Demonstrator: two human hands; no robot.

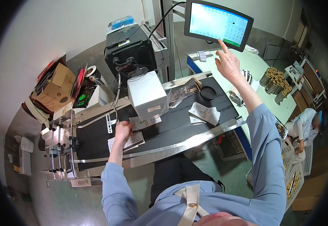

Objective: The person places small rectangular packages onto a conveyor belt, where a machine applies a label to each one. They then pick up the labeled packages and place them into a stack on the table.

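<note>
My right hand (228,62) is raised, its index finger touching the lower edge of a tilted touchscreen monitor (216,23) with a light blue display. My left hand (123,130) rests on a small stack of flat printed packets (132,140) lying on the black conveyor belt (164,124), fingers curled on them. A white box-shaped printer head (147,95) hangs over the belt just beyond that hand. More printed packets (204,112) lie further right on the belt, and dark sachets (184,90) are piled at its far edge.
A black machine unit (132,49) stands behind the belt. A cardboard box (56,86) sits at the left. The green table (262,66) at right holds several gold-brown rolls (275,81). Another person (307,126) in light workwear sits at far right.
</note>
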